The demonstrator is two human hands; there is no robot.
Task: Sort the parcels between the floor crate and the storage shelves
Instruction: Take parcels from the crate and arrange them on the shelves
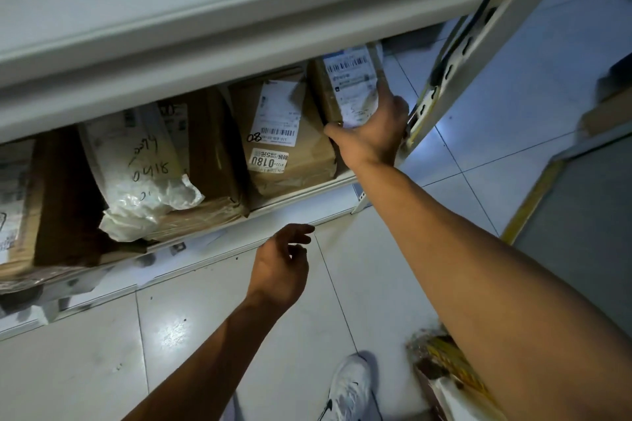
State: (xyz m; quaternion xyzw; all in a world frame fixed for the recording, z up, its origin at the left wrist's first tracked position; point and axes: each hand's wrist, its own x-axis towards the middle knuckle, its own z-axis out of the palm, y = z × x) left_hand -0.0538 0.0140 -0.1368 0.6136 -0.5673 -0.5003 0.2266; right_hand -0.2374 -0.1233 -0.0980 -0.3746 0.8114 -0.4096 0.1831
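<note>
- two white shelves (pixel 212 44) fill the upper part of the view; the lower one carries a row of parcels, all above the left hand and left of the right hand.
- tiled floor (pixel 191 335) lies under both arms, with a white shoe (pixel 352 386) below the left hand.
- far left of both hands, a brown carton (pixel 37 215) stands at the edge of the view.
- beside it a white plastic bag parcel (pixel 136 167) with handwritten numbers leans on another brown box (pixel 212 161).
- next, a cardboard box (pixel 290 143) with the sticker "018u" stands just left of the right hand.
- the right hand (pixel 372 133) grips a small labelled parcel (pixel 349 89) at the right end of the row, thumb on its lower corner, fingers on its right side.
- the left hand (pixel 284 267) hangs over the floor, fingers loosely curled, holding nothing.
- under the right forearm, a yellow-brown wrapped package (pixel 444 366) is partly hidden.
</note>
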